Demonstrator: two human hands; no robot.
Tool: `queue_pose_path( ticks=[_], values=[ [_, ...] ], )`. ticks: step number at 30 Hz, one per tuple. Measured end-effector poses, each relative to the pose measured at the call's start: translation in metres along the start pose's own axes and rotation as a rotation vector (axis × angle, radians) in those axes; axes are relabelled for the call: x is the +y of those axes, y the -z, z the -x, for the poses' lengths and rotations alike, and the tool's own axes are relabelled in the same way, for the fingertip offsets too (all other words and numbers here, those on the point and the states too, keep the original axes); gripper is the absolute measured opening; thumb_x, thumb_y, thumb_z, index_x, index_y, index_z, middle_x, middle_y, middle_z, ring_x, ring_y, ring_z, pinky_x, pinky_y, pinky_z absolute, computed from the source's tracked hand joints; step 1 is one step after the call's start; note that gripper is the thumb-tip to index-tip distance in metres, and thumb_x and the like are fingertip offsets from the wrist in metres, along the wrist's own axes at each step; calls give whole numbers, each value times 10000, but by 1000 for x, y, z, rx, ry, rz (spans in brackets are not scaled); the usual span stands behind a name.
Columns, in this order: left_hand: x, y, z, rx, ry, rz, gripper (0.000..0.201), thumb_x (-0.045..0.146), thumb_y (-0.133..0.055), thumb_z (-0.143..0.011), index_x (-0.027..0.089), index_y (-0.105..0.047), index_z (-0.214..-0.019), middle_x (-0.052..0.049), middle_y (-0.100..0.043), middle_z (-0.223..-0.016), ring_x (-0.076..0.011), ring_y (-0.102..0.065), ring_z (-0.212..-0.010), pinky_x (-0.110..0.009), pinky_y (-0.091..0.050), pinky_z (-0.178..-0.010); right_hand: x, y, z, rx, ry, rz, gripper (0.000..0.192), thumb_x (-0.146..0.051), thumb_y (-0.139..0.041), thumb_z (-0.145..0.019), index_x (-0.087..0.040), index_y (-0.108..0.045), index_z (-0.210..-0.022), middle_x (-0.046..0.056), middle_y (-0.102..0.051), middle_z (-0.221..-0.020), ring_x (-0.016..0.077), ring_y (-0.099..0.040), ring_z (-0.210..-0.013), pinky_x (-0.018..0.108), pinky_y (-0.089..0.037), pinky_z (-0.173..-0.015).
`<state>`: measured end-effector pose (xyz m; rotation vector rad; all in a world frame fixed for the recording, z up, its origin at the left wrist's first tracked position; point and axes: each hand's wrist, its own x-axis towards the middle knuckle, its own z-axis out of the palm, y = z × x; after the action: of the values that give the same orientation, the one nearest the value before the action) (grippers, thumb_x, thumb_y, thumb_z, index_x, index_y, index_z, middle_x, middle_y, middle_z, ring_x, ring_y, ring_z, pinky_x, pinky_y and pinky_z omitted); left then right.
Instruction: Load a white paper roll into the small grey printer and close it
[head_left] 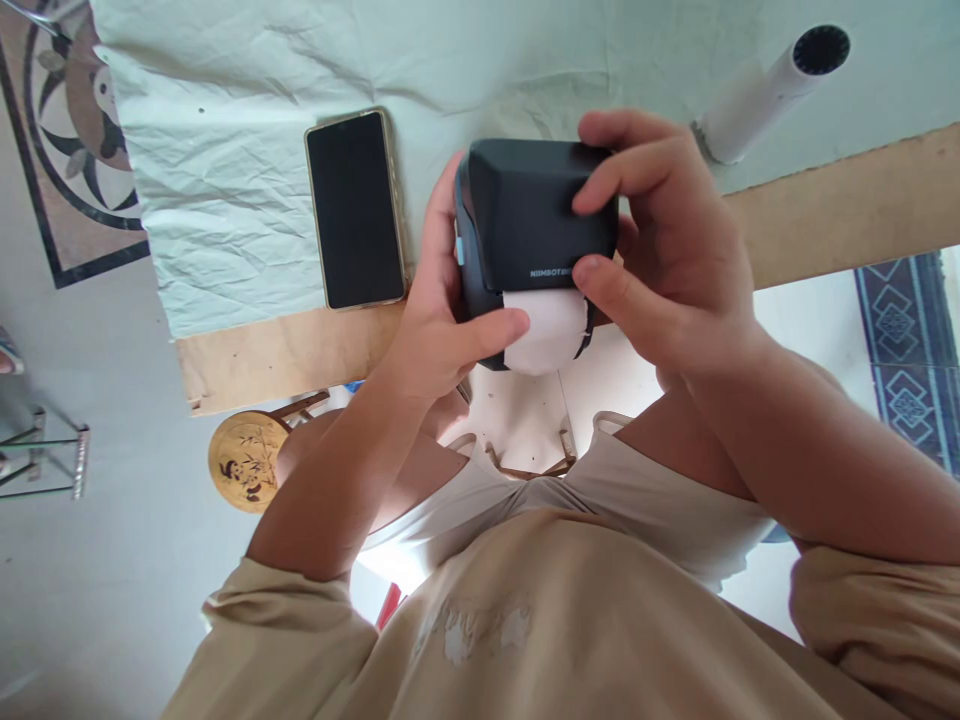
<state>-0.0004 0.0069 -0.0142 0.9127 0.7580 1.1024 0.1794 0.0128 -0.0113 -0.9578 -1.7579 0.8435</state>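
A black label printer (536,210) marked "NIIMBOT" is held up between both hands, over the near edge of the table. White label paper (546,330) bulges from its near side. My left hand (442,310) wraps the printer's left side, the thumb lying by the paper and the other fingers partly hidden behind the body. With bent fingers on the top and right side, my right hand (660,240) grips the printer, its thumb tip beside the lettering. A light blue button (460,250) shows on the left side of the printer.
Left of the printer a smartphone (355,210) with a dark screen lies on the pale green cloth (225,150). A white cylinder (765,100) with a dark end stands at the right. The wooden table edge (285,350) runs along the front; a round stool (247,460) is below.
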Motion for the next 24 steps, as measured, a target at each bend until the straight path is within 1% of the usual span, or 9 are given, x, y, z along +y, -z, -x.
queue_pose_path(
  ticks=[2,4,6,9,11,13,18,21,24],
  values=[
    [0,-6,0,18,-53,34,634,356,-759,-667,314,-491,-1240,-13,-565,-1304,-246,-475,-1321,-345,-441,-1065,5,-3,0,-47,-24,-126,503,-289,-599,-779,-288,-415,-1247,60,-423,-1349,182,-522,-1150,276,-531,-784],
    [1,-12,1,58,-67,54,507,389,-685,-739,296,-501,-1203,-24,-626,-1160,-238,-545,-1244,-322,-514,-916,10,-4,1,-128,-68,-214,667,-332,-605,-781,-312,-273,-1360,61,-457,-1282,139,-574,-941,249,-516,-678],
    [3,-17,1,109,-38,53,404,328,-637,-763,277,-520,-1147,-18,-652,-973,-228,-619,-1129,-270,-526,-723,14,-3,2,-179,-110,-232,715,-376,-596,-788,-325,-210,-1388,43,-499,-1172,109,-551,-786,242,-489,-618],
    [6,-19,0,117,5,43,437,266,-641,-707,268,-523,-1128,1,-622,-875,-193,-671,-914,-227,-465,-589,16,-1,2,-188,-108,-195,718,-421,-605,-776,-335,-224,-1379,37,-493,-1135,105,-520,-759,245,-476,-616],
    [9,-17,-2,117,47,41,465,251,-644,-681,267,-511,-1127,4,-612,-895,-168,-662,-832,-223,-451,-586,15,0,1,-190,-97,-166,719,-420,-611,-777,-330,-230,-1380,50,-475,-1163,109,-507,-785,244,-477,-629],
    [11,-16,-3,121,81,32,438,240,-633,-675,253,-511,-1096,-2,-618,-928,-162,-658,-833,-227,-455,-615,14,0,0,-199,-94,-148,711,-409,-609,-789,-318,-232,-1385,57,-454,-1176,101,-492,-789,232,-473,-626],
    [11,-18,-3,139,61,16,331,243,-582,-717,253,-521,-1042,9,-640,-874,-173,-677,-846,-223,-443,-583,13,-2,-1,-192,-91,-175,688,-376,-602,-804,-306,-244,-1388,41,-439,-1154,76,-475,-757,218,-469,-616],
    [10,-17,-3,129,33,81,272,303,-572,-774,259,-544,-1040,4,-664,-859,-203,-673,-957,-246,-489,-610,13,-2,0,-185,-108,-166,698,-378,-614,-789,-325,-247,-1381,41,-461,-1147,89,-479,-765,225,-470,-624],
    [12,-14,-4,85,101,115,281,412,-521,-854,258,-586,-1080,-16,-698,-953,-234,-619,-1132,-288,-537,-799,13,-2,1,-197,-131,-179,702,-383,-602,-801,-319,-225,-1390,43,-467,-1136,89,-475,-760,223,-469,-618]
  ],
)
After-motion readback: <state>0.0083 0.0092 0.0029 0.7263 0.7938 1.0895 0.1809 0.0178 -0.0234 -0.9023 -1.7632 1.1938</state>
